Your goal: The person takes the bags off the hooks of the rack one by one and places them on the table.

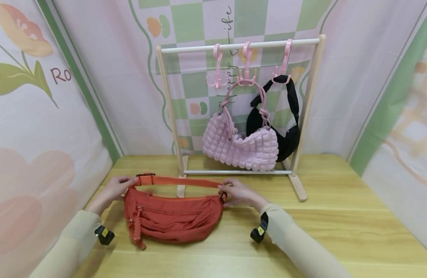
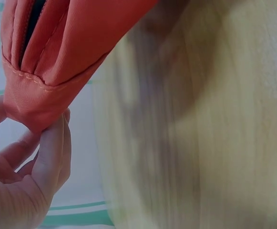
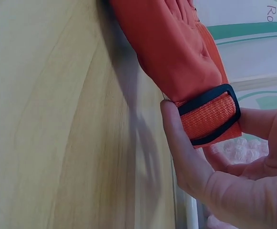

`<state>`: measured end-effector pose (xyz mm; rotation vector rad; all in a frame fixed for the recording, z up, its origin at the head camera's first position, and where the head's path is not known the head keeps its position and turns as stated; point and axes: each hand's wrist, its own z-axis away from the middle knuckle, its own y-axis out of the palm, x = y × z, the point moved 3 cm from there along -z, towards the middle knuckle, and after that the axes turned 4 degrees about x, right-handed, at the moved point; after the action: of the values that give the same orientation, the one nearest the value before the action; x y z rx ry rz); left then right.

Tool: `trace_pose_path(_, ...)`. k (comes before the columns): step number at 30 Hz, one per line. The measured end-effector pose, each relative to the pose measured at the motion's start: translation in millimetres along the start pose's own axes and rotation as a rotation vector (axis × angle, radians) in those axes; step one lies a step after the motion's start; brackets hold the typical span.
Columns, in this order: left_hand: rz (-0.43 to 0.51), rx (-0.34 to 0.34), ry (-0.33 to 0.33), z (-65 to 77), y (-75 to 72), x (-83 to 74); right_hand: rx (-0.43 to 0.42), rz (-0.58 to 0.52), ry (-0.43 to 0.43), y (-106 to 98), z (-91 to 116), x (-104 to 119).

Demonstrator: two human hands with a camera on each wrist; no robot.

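A red waist bag [image 1: 175, 220] with an orange strap [image 1: 187, 181] hangs between both hands, close over the table in the head view. The left hand [image 1: 116, 189] pinches its left end, where the strap joins. In the left wrist view, thumb and fingers grip the tapered red corner [image 2: 35, 98]. The right hand [image 1: 242, 193] holds the opposite end. In the right wrist view, the fingers [image 3: 183, 152] and thumb close around the strap end by a black buckle [image 3: 210, 114]. A braided zipper pull [image 1: 137, 227] dangles at the bag's left front.
Behind the bag stands a wooden rack [image 1: 239, 47] with a white top bar. A quilted pink bag [image 1: 241, 148] and a black bag [image 1: 290, 141] hang from pink hooks; another pink hook [image 1: 217, 67] at left carries nothing. Patterned cloth [image 1: 137, 116] encloses the wooden table [image 1: 338, 227].
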<state>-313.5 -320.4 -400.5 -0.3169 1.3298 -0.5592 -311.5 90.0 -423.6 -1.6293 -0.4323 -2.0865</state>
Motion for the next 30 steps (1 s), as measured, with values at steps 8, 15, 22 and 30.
trace_pose_path(8, 0.008, -0.003, -0.004, -1.6, 2.1, 6.1, -0.010, 0.017, 0.023, 3, 1, 0)
trace_pose_path(15, -0.002, 0.012, -0.024, -3.0, 3.9, 12.1, 0.002, 0.076, 0.025, 5, -2, -3)
trace_pose_path(22, -0.028, 0.019, -0.029, -1.9, 4.4, 13.9, 0.003, 0.073, 0.032, 6, -6, -7)
trace_pose_path(30, -0.024, 0.041, -0.016, -3.3, 6.7, 15.6, -0.037, 0.097, 0.038, 8, -4, -7)
